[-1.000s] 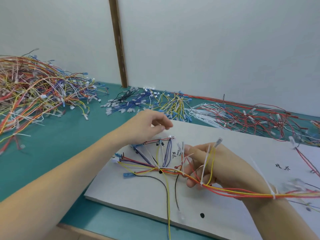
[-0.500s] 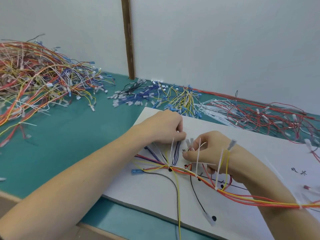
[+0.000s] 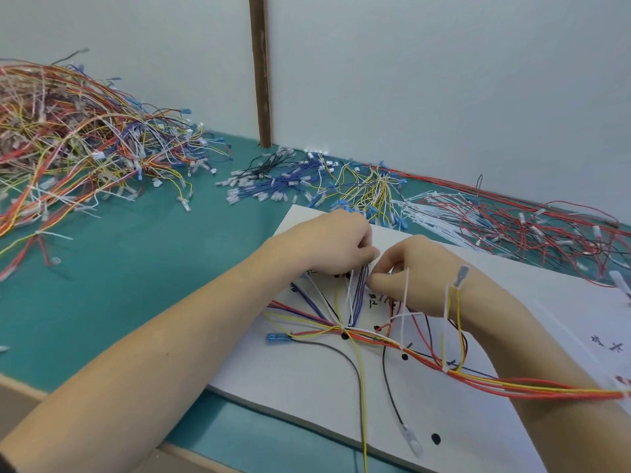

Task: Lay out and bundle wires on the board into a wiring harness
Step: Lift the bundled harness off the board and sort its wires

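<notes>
Your left hand has its fingers curled down onto the top ends of the thin purple and white wires, and your right hand pinches at the same spot, thumb and forefinger together, though what exactly sits between the fingertips is too small to make out. The half-built harness of red, yellow and orange wires lies on the flat white layout board, tied at several points with white plastic cable ties whose tails stand upright, and its trunk runs under your right forearm. If you pull the purple ends too hard, you may drag the fan-out off its black marked dots. Your forearm could also shift the trunk, and the loose tie tails may snag your wrist. Just behind the board lie a small batch of blue and yellow terminal wires and a spread of red wires; a big tangled pile of mixed coloured wires sits well apart on the green table mat.
</notes>
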